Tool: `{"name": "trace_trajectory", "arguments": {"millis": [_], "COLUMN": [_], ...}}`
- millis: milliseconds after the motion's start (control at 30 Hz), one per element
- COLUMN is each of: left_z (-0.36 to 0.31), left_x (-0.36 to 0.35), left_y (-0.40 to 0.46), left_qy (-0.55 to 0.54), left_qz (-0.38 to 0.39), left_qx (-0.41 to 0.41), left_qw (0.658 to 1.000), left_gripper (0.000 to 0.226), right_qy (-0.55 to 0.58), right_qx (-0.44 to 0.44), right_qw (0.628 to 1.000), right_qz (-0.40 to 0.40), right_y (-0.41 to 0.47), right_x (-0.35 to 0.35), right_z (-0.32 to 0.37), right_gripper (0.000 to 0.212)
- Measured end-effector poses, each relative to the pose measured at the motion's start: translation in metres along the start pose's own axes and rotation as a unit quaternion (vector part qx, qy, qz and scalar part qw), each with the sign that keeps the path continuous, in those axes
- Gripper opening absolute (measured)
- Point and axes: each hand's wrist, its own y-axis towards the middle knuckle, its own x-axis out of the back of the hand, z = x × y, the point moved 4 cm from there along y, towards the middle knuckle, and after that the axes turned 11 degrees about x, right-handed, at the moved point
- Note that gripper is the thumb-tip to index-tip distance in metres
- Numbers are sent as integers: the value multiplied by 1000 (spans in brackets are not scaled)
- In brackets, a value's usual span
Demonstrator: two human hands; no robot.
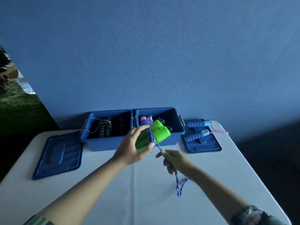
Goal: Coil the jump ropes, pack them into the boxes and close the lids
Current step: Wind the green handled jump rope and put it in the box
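While both hands [129, 153] [175, 161] grip a green-handled rope [155, 133], blue wall [146, 54] backs the white table [97, 184].

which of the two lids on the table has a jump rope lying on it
The right lid, beside the right box. A rope with blue handles lies on it. The left lid, near the left box, carries nothing.

No text, label, brand or number can be read; the small panel on the blue handle [204, 132] is too blurred.
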Motion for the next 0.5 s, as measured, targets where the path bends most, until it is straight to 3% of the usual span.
{"name": "trace_trajectory", "arguments": {"millis": [133, 200, 300, 367, 500], "left_z": [38, 54, 73, 79, 68], "left_x": [23, 28, 29, 20, -10], "left_y": [12, 11, 4, -3, -21], "left_qy": [72, 138, 218, 256, 276], "left_qz": [-58, -53, -24, 21, 106], "left_qx": [62, 102, 127, 109, -11], "left_qw": [994, 984, 967, 960, 955], "left_gripper": [60, 64, 66, 65, 60], "right_qy": [-46, -146, -340, -376, -382], "right_qx": [-7, 18, 100, 138, 203], "right_qw": [999, 989, 934, 914, 899], "right_qz": [-11, 7, 48, 61, 62], "right_y": [-17, -24, -36, -38, -24], "right_x": [-12, -14, -15, -15, -7], "right_z": [0, 11, 33, 47, 71], "right_gripper": [29, 24, 22, 23, 21]}}
